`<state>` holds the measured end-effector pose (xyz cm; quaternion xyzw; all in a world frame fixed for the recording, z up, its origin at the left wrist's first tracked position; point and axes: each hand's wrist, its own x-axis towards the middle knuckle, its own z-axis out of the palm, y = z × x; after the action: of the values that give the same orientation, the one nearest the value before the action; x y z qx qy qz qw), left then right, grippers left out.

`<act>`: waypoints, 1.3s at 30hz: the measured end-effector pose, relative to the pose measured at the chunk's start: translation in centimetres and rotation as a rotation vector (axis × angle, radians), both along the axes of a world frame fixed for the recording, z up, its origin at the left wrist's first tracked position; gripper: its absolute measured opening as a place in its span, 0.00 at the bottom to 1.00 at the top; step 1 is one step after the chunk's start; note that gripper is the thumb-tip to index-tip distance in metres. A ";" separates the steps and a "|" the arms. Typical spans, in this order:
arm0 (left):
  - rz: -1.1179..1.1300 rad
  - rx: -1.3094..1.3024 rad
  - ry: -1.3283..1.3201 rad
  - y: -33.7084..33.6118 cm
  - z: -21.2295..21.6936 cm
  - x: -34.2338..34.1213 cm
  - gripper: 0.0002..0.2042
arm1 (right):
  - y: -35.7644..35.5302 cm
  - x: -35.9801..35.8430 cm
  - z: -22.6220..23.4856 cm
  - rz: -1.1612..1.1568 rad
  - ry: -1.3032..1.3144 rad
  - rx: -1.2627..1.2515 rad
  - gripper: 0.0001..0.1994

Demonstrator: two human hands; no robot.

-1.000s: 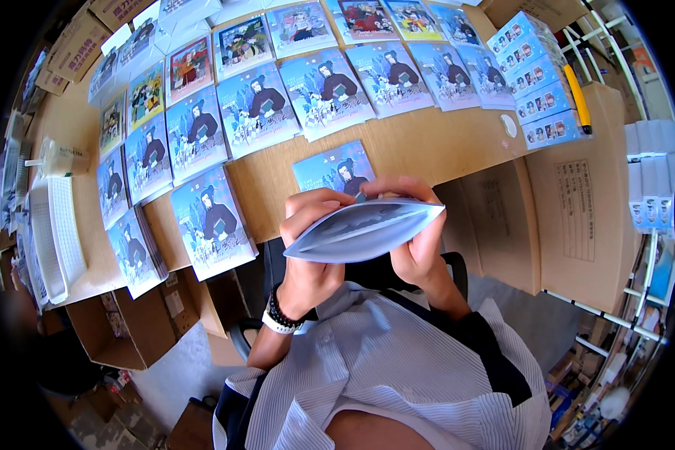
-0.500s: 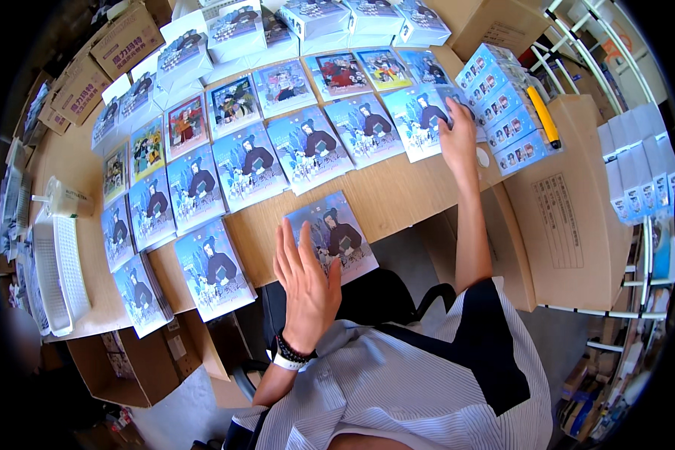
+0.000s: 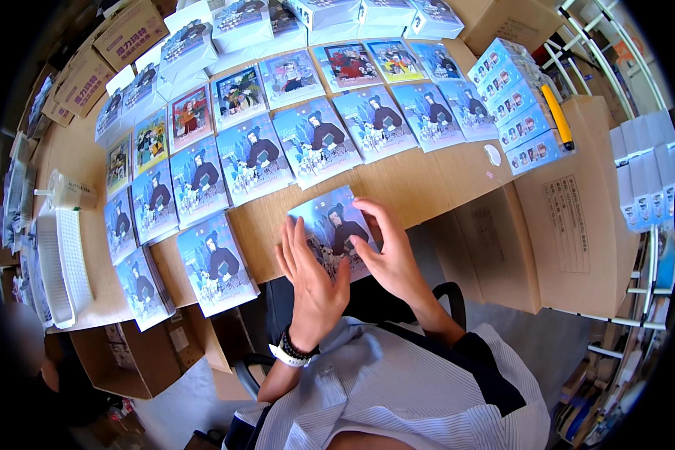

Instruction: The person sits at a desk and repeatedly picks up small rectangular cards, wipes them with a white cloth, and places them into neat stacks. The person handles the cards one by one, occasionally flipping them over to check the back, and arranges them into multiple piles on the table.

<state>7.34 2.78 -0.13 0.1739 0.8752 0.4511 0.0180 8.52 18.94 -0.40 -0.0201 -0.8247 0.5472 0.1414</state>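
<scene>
A blue picture sheet [image 3: 336,225], printed with a dark-haired figure in dark clothes, lies at the table's front edge, on a pile whose thickness I cannot tell. My left hand [image 3: 315,274] rests along its left side, fingers stretched and thumb apart. At its right side is my right hand [image 3: 390,259], fingers bent and spread, thumb over the sheet's lower right part and index finger by the upper right corner. Beyond the hands, matching piles of blue sheets [image 3: 319,142] stand in a curved row. Two more piles, one a blue pile [image 3: 216,262], sit to the left.
Behind are differently coloured picture sheets [image 3: 349,66] and white-sided stacks [image 3: 240,26]. Blue boxes [image 3: 521,112] with a yellow cutter [image 3: 556,116] stand right. A white basket [image 3: 64,270] and a drink cup [image 3: 73,191] are left. Cartons [image 3: 570,217] and a white rack [image 3: 645,300] stand right of the table.
My right hand has come back from the far right pile to the right side of the near sheet. My left hand stays at its left side. The view has shifted slightly.
</scene>
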 end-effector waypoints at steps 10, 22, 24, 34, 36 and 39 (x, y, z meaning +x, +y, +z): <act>0.008 0.807 0.102 -0.1 0.7 -0.2 0.55 | -3.2 0.9 2.1 0.115 0.177 -0.220 0.35; -0.161 0.858 0.116 -1.7 0.3 0.9 0.50 | -1.5 -0.2 3.1 0.311 0.234 -0.228 0.31; -0.127 0.836 0.169 -1.7 0.4 0.9 0.49 | -1.4 0.0 3.4 0.328 0.244 -0.213 0.28; -0.105 0.732 0.237 -1.9 2.8 -0.8 0.23 | 3.8 -5.0 3.2 -0.210 0.253 -0.220 0.29; -0.214 0.824 0.065 -2.5 5.3 0.2 0.11 | 8.6 -8.8 2.3 -0.213 0.180 -0.018 0.29; -0.563 1.107 0.075 -1.9 9.5 0.7 0.06 | 12.6 -13.1 0.2 -0.260 0.144 0.370 0.29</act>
<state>8.07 0.84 9.37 0.3973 0.4321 0.8095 0.0130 -4.53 31.52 -0.23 -0.0609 -0.8892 0.3639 0.2704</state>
